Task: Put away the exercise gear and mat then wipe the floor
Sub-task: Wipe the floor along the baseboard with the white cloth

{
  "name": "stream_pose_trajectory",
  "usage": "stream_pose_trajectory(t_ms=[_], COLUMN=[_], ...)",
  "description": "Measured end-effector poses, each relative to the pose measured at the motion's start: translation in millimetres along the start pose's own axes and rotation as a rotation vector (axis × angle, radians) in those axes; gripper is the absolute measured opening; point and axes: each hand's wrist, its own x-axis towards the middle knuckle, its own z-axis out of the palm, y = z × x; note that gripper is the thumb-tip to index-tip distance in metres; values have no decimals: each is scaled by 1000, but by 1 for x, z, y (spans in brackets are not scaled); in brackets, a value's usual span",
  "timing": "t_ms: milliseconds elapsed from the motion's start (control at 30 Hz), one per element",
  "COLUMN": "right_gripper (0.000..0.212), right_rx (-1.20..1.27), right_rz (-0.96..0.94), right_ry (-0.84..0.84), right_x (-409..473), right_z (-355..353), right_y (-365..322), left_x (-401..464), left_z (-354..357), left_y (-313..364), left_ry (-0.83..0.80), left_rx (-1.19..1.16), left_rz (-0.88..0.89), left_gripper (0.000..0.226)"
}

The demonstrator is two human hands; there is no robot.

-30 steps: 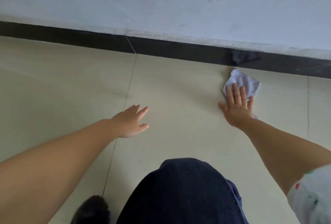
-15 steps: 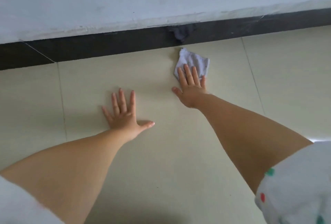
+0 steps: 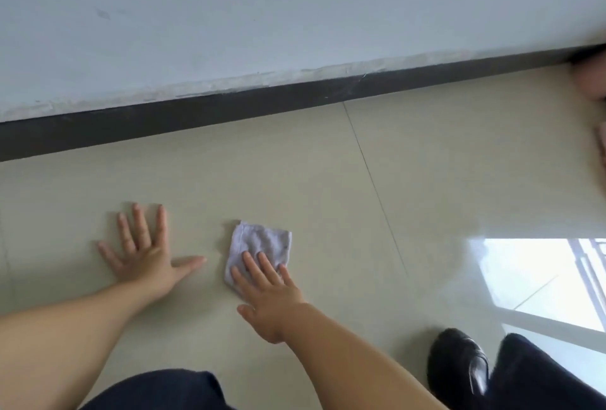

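Right hand (image 3: 272, 298) lies flat, fingers spread on the soft, light cloth (image 3: 260, 247); no grip needed, just press. Left hand (image 3: 147, 258) splayed on the floor (image 3: 426, 180).

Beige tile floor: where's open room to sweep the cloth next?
Bare patches: between the white folded cloth and black baseboard, and right past the grout line. Tight: left hand flanks the right hand; black shoe lower right.
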Motion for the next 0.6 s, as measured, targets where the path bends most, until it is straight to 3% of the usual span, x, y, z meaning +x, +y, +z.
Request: stream_pose_trajectory(t_ms=[300,467,600], right_gripper=[56,56,54], right_rx=[-223,-357,-494], right_rz=[-251,-397,-533], right_ry=[176,167,112], right_x=[16,26,39], right_z=[15,-2,-37], right_y=[43,60,76], left_x=[1,-18,-71], left_z=[-8,-51,-29], left_y=[1,1,34], left_ry=[-52,-216,-144], left_rx=[101,177,126], left_rz=[-29,19,-11], left_gripper=[119,94,74])
